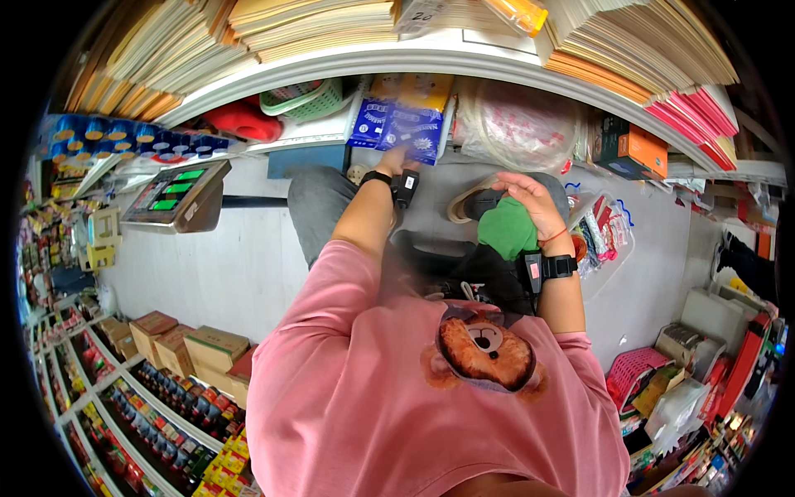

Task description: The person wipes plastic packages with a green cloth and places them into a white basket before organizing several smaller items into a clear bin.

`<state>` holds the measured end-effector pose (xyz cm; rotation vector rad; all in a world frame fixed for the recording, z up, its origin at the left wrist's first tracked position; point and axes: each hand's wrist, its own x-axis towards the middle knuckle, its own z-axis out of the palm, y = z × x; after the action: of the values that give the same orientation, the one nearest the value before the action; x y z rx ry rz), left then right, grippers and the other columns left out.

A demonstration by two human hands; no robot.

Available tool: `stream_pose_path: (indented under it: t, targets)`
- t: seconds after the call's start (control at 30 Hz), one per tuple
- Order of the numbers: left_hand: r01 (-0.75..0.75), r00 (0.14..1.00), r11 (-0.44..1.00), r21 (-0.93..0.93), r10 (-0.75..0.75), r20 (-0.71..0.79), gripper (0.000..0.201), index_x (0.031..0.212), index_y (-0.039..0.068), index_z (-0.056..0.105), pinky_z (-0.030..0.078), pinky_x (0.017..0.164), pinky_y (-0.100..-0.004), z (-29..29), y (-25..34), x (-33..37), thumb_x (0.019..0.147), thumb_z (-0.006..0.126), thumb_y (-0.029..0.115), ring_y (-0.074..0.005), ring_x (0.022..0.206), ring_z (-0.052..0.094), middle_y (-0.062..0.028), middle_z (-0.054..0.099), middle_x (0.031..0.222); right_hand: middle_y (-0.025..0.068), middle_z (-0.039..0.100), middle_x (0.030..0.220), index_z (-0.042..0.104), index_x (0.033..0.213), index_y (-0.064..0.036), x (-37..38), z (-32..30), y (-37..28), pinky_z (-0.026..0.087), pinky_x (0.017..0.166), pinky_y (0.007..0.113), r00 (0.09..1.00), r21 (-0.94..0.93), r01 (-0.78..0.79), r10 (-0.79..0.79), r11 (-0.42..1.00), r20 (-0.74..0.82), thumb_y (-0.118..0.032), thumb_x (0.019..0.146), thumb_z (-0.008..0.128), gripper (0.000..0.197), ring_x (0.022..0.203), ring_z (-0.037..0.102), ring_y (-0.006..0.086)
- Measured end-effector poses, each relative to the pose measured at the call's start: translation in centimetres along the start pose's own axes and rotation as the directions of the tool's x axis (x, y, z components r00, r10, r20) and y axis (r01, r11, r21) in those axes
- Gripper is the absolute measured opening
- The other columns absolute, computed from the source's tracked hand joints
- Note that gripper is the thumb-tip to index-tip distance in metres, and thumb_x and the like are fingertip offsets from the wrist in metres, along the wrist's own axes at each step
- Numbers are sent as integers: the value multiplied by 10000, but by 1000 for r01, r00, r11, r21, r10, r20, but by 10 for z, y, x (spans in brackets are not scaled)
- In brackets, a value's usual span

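My left hand [396, 159] reaches to the lower edge of a blue printed packet [424, 132] under the white shelf. Its fingers look closed on that edge, though hand and packet are slightly smeared by motion. Another blue packet [370, 124] and a yellow one [426, 89] lie against it. My right hand [534, 201] is above my right knee, palm turned inward and fingers bent. A green cloth [507, 229] is held against its palm and hangs below; the thumb's grip is partly hidden. Each wrist wears a black strap with a small device.
Stacked paper envelopes [315, 29] fill the shelf above. A green basket [306, 101] and clear plastic bags [526, 124] flank the packets. To the left stands a weighing scale [175, 197]; a clear tub [604, 232] of small packs sits right. An orange-black box [631, 149] stands under the shelf.
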<state>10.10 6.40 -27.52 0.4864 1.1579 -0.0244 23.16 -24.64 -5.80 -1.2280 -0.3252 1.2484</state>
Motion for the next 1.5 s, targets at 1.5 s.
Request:
stream_pose_path:
  t: [1.5]
  targets:
    - [-779, 618, 374, 503, 323, 717, 424, 1285, 28, 538, 468, 912, -290, 131, -20, -301, 886, 671, 82, -144, 1104, 544, -67, 585, 1210, 76, 639, 1002, 603, 1125, -17, 4, 59, -12, 502, 785, 285, 878, 208, 374, -272, 904, -394, -254, 863, 706, 369, 906, 605, 148]
